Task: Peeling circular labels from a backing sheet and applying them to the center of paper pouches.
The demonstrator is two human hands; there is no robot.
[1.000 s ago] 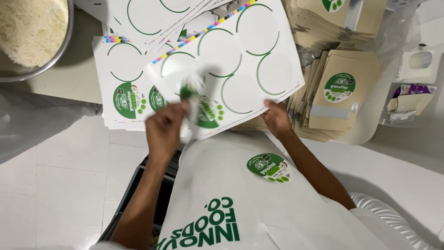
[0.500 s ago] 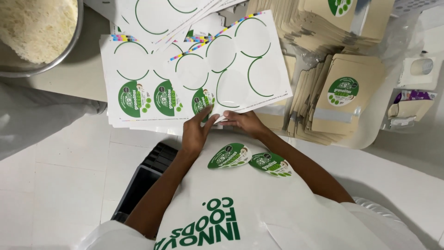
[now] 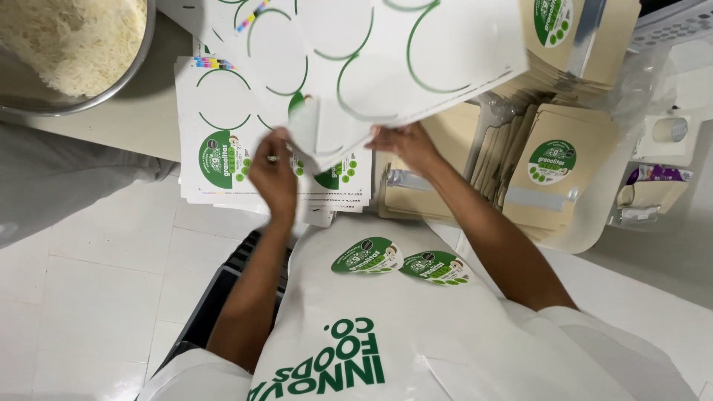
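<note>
Two round green stickers (image 3: 368, 257) on the apron, two hands, one metal bowl (image 3: 111, 82) (of pale shreds).

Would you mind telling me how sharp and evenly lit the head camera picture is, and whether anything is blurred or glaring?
In the head view the light is bright and even, with only soft shadows under the lifted sticker sheet; the left hand and right hand are slightly soft; the white apron looks near washed out; the metal bowl rim shows mild glare; edges bend a little from the wide lens.

Pretty cramped here: raised sticker sheet (image 3: 386, 67) blocks 12 o'clock, metal bowl (image 3: 74, 56) sits at 10, pouch stacks (image 3: 553, 167) crowd 2. Only open lane is the white floor (image 3: 96, 297) at 8.
</note>
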